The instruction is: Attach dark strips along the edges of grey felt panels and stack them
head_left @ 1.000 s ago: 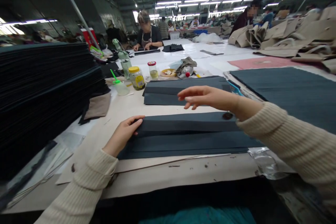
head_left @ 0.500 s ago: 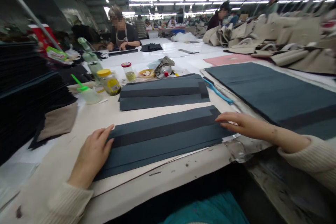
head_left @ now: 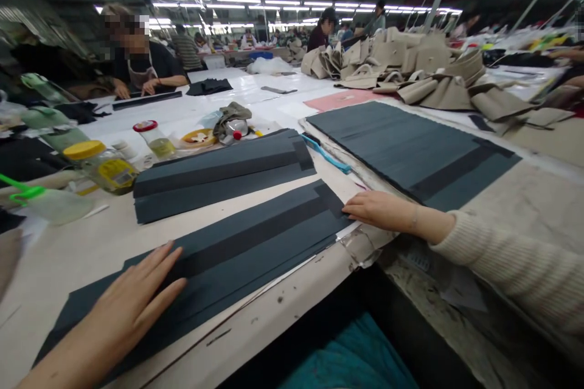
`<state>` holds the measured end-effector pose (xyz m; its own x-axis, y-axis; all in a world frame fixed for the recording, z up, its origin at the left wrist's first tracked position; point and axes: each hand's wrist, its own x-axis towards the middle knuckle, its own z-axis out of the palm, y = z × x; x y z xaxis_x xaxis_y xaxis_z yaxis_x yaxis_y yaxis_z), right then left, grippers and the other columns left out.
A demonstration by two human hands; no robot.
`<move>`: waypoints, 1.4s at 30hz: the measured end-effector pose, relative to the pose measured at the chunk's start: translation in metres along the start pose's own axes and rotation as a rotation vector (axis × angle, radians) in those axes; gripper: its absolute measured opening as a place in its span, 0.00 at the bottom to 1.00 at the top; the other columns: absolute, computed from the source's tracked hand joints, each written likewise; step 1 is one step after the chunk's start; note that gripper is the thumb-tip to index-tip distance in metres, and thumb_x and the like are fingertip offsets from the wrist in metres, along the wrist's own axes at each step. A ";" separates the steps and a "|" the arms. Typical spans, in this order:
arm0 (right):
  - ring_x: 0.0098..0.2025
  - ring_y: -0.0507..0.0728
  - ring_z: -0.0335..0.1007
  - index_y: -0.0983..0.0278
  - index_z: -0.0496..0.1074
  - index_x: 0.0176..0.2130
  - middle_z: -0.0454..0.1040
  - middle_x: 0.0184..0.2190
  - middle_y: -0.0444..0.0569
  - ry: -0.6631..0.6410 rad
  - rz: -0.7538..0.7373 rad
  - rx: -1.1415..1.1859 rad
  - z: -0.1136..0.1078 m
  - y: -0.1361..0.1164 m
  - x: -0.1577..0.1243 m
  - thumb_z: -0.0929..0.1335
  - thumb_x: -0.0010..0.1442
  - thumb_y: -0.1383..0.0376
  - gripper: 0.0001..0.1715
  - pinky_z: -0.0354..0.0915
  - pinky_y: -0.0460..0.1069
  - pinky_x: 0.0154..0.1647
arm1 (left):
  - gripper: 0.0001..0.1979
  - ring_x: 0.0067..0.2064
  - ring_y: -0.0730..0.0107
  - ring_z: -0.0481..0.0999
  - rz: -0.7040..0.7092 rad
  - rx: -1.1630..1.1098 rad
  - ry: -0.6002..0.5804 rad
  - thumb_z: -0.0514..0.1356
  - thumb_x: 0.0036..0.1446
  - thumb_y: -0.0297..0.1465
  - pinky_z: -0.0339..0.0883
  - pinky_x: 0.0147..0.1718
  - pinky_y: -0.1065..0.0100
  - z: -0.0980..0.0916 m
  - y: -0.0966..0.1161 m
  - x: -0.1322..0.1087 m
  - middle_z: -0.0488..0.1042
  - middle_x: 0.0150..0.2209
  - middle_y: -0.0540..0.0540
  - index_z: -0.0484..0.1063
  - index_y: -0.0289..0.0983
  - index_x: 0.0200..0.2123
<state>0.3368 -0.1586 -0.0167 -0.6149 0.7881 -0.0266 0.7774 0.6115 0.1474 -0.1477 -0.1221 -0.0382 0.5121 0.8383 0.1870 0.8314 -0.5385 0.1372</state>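
A pile of long dark blue-green fabric panels (head_left: 274, 249), each with a blackish strip along it, lies slantwise near the table's front edge. My left hand (head_left: 130, 301) rests flat over the pile's left part, fingers stretched out. At the right end, my right hand (head_left: 381, 209) touches the corner of the panels with extended fingers; its thumb is hidden. Just behind lies a second stack of similar panels (head_left: 219, 179). Larger blue-green sheets (head_left: 369, 140) are piled to the right, the top one also bearing a dark strip.
A yellow-lidded jar (head_left: 103, 167), a red-lidded jar (head_left: 156, 141) and a squeeze bottle with green spout (head_left: 50, 200) stand at left. A blue strap-like item (head_left: 328, 157) lies between stacks. Beige bag pieces (head_left: 410, 67) heap behind. A co-worker (head_left: 141, 67) works across the table.
The view has swung to the right. My left hand has moved from the pile's left end onto its top, while my right hand remains at the right end.
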 end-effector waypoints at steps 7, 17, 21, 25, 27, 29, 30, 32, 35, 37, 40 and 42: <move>0.33 0.55 0.67 0.68 0.69 0.37 0.71 0.32 0.52 -0.074 -0.090 -0.165 -0.010 -0.011 0.013 0.59 0.60 0.72 0.10 0.61 0.50 0.34 | 0.16 0.54 0.65 0.64 0.474 -0.286 -0.122 0.50 0.58 0.33 0.58 0.54 0.62 0.012 0.190 0.120 0.66 0.54 0.44 0.66 0.38 0.49; 0.33 0.56 0.67 0.68 0.67 0.33 0.70 0.30 0.52 -0.087 0.069 -0.145 -0.008 -0.025 0.020 0.59 0.58 0.72 0.10 0.58 0.49 0.32 | 0.06 0.44 0.65 0.66 0.448 -0.361 -0.032 0.54 0.56 0.34 0.60 0.44 0.62 0.068 0.225 0.148 0.69 0.41 0.46 0.67 0.38 0.36; 0.33 0.55 0.68 0.67 0.69 0.32 0.71 0.30 0.51 -0.061 0.249 0.010 -0.009 -0.017 0.024 0.59 0.58 0.69 0.10 0.56 0.47 0.33 | 0.08 0.44 0.66 0.65 0.494 -0.352 -0.037 0.52 0.58 0.34 0.59 0.44 0.63 0.067 0.226 0.146 0.69 0.41 0.47 0.69 0.39 0.37; 0.34 0.53 0.68 0.66 0.70 0.32 0.73 0.32 0.50 -0.058 0.391 0.131 -0.011 -0.004 0.034 0.60 0.56 0.67 0.11 0.56 0.45 0.33 | 0.09 0.44 0.66 0.65 0.512 -0.349 -0.046 0.51 0.59 0.33 0.58 0.44 0.63 0.066 0.227 0.148 0.69 0.41 0.47 0.69 0.40 0.39; 0.34 0.53 0.68 0.66 0.70 0.32 0.74 0.32 0.50 -0.057 0.425 0.133 -0.012 0.003 0.041 0.60 0.55 0.67 0.11 0.56 0.45 0.33 | 0.09 0.44 0.66 0.65 0.510 -0.354 -0.049 0.51 0.59 0.33 0.58 0.44 0.63 0.067 0.226 0.149 0.69 0.40 0.48 0.70 0.40 0.38; 0.33 0.54 0.68 0.66 0.71 0.31 0.74 0.31 0.51 -0.044 0.456 0.128 -0.015 0.011 0.047 0.60 0.55 0.66 0.12 0.57 0.45 0.33 | 0.09 0.44 0.66 0.64 0.508 -0.357 -0.049 0.51 0.59 0.33 0.57 0.44 0.62 0.068 0.226 0.149 0.69 0.40 0.47 0.70 0.40 0.38; 0.32 0.54 0.68 0.66 0.72 0.30 0.74 0.30 0.51 -0.036 0.467 0.136 -0.016 0.015 0.050 0.60 0.55 0.66 0.13 0.57 0.46 0.32 | 0.09 0.44 0.66 0.64 0.506 -0.357 -0.049 0.51 0.59 0.33 0.57 0.44 0.62 0.068 0.226 0.148 0.69 0.40 0.47 0.70 0.40 0.38; 0.31 0.54 0.68 0.66 0.72 0.31 0.74 0.29 0.50 -0.025 0.471 0.199 -0.017 0.022 0.053 0.60 0.55 0.65 0.13 0.59 0.46 0.32 | 0.09 0.44 0.66 0.64 0.502 -0.357 -0.048 0.51 0.59 0.33 0.58 0.44 0.62 0.068 0.225 0.148 0.69 0.40 0.47 0.69 0.41 0.38; 0.34 0.54 0.69 0.66 0.72 0.36 0.74 0.31 0.49 -0.007 0.435 0.430 -0.014 0.028 0.046 0.59 0.57 0.62 0.16 0.62 0.47 0.35 | 0.09 0.45 0.66 0.64 0.491 -0.352 -0.044 0.50 0.59 0.33 0.57 0.45 0.62 0.068 0.226 0.147 0.69 0.41 0.48 0.69 0.40 0.38; 0.38 0.54 0.69 0.66 0.70 0.43 0.73 0.38 0.49 0.033 0.394 0.588 -0.008 0.026 0.034 0.59 0.59 0.57 0.20 0.63 0.47 0.40 | 0.09 0.46 0.66 0.64 0.481 -0.339 -0.042 0.50 0.59 0.32 0.57 0.46 0.62 0.069 0.226 0.147 0.69 0.42 0.47 0.68 0.40 0.39; 0.46 0.56 0.65 0.67 0.64 0.50 0.69 0.46 0.53 0.090 0.277 0.605 0.001 0.016 0.015 0.63 0.56 0.55 0.26 0.62 0.50 0.47 | 0.11 0.47 0.65 0.64 0.464 -0.324 -0.029 0.51 0.58 0.32 0.57 0.47 0.62 0.070 0.227 0.146 0.68 0.45 0.46 0.66 0.38 0.43; 0.49 0.58 0.62 0.66 0.63 0.52 0.67 0.48 0.54 0.126 0.208 0.502 0.005 0.009 0.008 0.65 0.54 0.58 0.27 0.60 0.53 0.50 | 0.12 0.48 0.64 0.63 0.463 -0.321 -0.014 0.51 0.58 0.32 0.56 0.48 0.61 0.071 0.227 0.146 0.67 0.46 0.46 0.65 0.38 0.45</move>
<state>0.3395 -0.1468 -0.0211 -0.4286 0.9003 0.0762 0.8328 0.4264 -0.3529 0.1308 -0.1163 -0.0486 0.8125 0.5084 0.2852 0.4129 -0.8473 0.3340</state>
